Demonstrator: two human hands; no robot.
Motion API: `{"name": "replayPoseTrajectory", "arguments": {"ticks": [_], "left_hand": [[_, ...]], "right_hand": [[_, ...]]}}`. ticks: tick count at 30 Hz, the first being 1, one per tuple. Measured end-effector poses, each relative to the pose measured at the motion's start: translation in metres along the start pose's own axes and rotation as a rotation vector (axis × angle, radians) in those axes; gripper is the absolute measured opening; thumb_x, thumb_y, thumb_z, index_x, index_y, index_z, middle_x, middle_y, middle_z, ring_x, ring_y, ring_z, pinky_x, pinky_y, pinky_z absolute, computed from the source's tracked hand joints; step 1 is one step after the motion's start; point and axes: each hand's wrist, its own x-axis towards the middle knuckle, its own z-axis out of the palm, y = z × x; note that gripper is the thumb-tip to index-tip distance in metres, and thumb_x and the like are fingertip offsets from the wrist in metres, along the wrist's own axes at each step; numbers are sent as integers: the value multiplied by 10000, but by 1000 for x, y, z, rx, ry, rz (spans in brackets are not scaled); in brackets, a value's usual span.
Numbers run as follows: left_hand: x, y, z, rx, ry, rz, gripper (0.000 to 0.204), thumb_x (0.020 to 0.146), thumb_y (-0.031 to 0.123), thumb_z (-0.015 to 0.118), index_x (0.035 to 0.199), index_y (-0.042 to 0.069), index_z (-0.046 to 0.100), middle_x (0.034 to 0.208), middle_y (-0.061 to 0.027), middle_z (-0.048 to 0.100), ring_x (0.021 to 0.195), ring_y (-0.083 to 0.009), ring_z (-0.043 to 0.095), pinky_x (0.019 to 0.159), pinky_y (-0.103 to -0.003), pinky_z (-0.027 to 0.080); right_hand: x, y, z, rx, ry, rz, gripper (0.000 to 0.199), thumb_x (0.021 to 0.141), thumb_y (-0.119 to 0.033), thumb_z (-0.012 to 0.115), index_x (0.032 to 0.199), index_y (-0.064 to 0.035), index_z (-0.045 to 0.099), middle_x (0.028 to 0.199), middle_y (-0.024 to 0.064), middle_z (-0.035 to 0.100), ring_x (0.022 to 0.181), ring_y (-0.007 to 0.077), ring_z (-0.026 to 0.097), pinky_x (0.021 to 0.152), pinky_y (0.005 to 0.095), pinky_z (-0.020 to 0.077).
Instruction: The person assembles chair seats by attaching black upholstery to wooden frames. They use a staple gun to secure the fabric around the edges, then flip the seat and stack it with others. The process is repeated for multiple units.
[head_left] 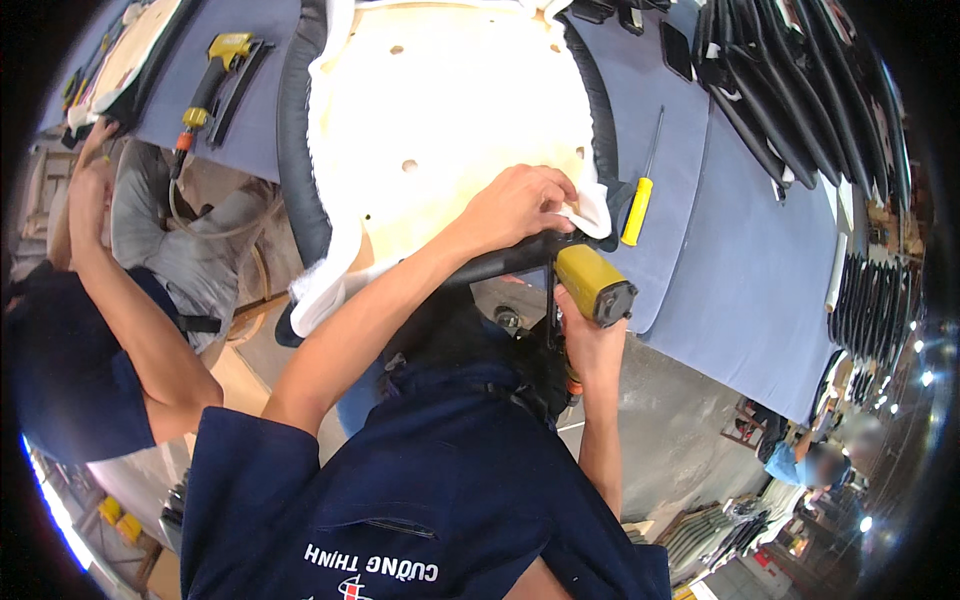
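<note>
A pale wooden seat panel [450,130] lies face up on the table, its edge wrapped in black covering [296,130] with a white fabric lining [322,300]. My left hand [522,205] reaches over its near right corner, fingers pinched on the white fabric flap [594,212] there. Just below that corner, my right hand [592,335] is wrapped round the handle of a yellow and black staple gun [590,280]. The gun's nose is close to the panel's near edge; whether it touches is hidden.
On the blue-grey padded table [740,270] lie a yellow-handled screwdriver [637,212], a phone [676,50] and, at the left, another staple gun [212,85] with a hose. Black padded panels [790,100] are stacked at far right. A co-worker [90,350] works on the left.
</note>
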Motion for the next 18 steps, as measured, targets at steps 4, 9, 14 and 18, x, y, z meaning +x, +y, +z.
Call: {"name": "replayPoseTrajectory", "arguments": {"ticks": [4,9,14,18], "left_hand": [[-3,-11,2,-143,57,47,287,761,133,878,740,-25,639,1128,-143,727,1015,-334,689,855,-400,546],[-6,-11,0,-237,135,51,268,694,73,892,781,8,646,1175,-132,671,1157,-300,628,989,-375,503],[-4,-20,-2,-317,315,54,227,759,106,872,869,27,690,1163,-119,658,1159,-272,623,1019,-373,489],[-2,-26,-1,-574,626,9,277,888,150,806,1088,22,663,1203,-107,624,1204,-213,589,1065,-353,467]], "right_hand": [[-3,5,5,-23,42,48,379,900,-157,788,1200,49,683,1101,145,740,1020,238,702,949,370,520],[-3,-1,2,-18,-45,79,407,915,-178,793,1233,47,675,1158,148,734,1064,234,695,977,371,513],[-8,-13,7,-48,-58,206,387,924,-173,788,1235,37,687,1198,146,730,1098,219,687,983,363,510],[-14,-4,15,-57,-45,79,399,921,-174,789,1238,46,684,1199,144,729,1097,217,685,982,366,510]]}}
